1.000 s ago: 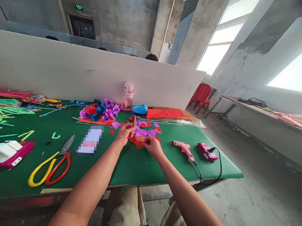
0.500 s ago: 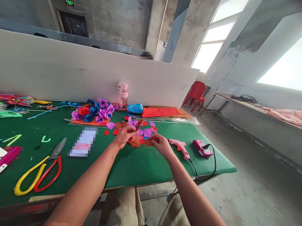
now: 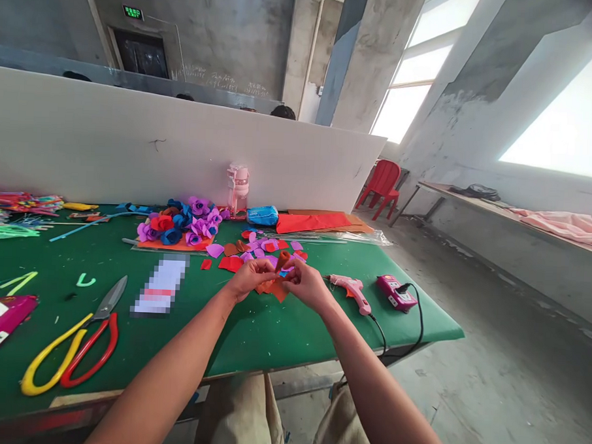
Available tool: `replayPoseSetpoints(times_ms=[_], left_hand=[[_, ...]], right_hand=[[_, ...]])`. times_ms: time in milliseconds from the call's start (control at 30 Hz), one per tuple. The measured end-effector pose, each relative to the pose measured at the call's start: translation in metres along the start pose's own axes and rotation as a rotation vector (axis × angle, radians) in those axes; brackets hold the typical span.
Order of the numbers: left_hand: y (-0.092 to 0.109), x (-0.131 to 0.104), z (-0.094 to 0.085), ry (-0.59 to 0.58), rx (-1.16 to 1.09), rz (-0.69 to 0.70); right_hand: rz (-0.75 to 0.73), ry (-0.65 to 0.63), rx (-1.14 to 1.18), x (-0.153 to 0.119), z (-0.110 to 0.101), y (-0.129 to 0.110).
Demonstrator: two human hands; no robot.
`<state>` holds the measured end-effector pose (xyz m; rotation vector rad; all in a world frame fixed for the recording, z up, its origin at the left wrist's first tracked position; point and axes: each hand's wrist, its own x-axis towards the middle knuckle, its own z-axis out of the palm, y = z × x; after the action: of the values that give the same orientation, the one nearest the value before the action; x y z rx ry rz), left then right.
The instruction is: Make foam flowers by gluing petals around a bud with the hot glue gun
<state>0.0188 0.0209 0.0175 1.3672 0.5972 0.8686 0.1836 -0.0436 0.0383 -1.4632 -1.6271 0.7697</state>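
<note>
Between my two hands, over the near side of a petal pile, is a small rolled brown paper piece [image 3: 282, 261]. My left hand [image 3: 250, 277] pinches it from the left. My right hand [image 3: 307, 283] has its fingers closed on the roll's right side. Orange-brown paper pieces [image 3: 276, 289] show just below the fingers. Purple petals [image 3: 258, 245] and red ones [image 3: 231, 263] lie loose behind and left of my hands. A pink glue gun [image 3: 352, 291] rests right of my right hand.
Finished paper flowers [image 3: 198, 225], a pink bottle [image 3: 238, 188] and a blue packet [image 3: 262, 215] stand at the back. Scissors [image 3: 91, 334] and a blurred rectangle [image 3: 162, 285] lie left. A magenta power strip [image 3: 395, 292] with a cord sits right on the green table [image 3: 251, 344].
My right hand has moved left and up to the brown roll, now meeting my left hand. My left hand has shifted slightly right. The view has shifted slightly.
</note>
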Motion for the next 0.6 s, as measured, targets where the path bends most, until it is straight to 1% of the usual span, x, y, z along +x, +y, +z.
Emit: replayPoseSetpoints(times_ms=[67,100,233,300,367,433,500,600], left_hand=[[-0.001,0.001,-0.001,0.046,-0.032,-0.011],[-0.001,0.001,-0.001,0.048,-0.034,-0.022],[-0.003,0.001,-0.001,-0.045,0.087,-0.083],[-0.004,0.000,0.001,-0.072,0.148,-0.116],[-0.003,-0.001,0.003,-0.058,0.168,-0.126],[-0.003,-0.002,0.006,-0.014,0.154,-0.107],[-0.002,-0.002,0.008,0.007,0.139,-0.094],[-0.002,-0.002,0.010,-0.023,0.137,-0.120]], right_hand=[[0.018,0.003,0.006,0.000,0.001,0.004],[0.023,0.003,0.009,0.000,0.001,0.005],[0.009,-0.010,0.029,0.000,0.002,0.006],[0.007,-0.005,0.037,0.000,0.003,0.005],[0.017,0.026,0.056,-0.001,0.005,0.007],[0.033,0.051,0.081,-0.003,0.007,0.012],[0.044,0.031,0.132,-0.005,0.009,0.017],[0.051,-0.012,0.193,-0.009,0.010,0.024]])
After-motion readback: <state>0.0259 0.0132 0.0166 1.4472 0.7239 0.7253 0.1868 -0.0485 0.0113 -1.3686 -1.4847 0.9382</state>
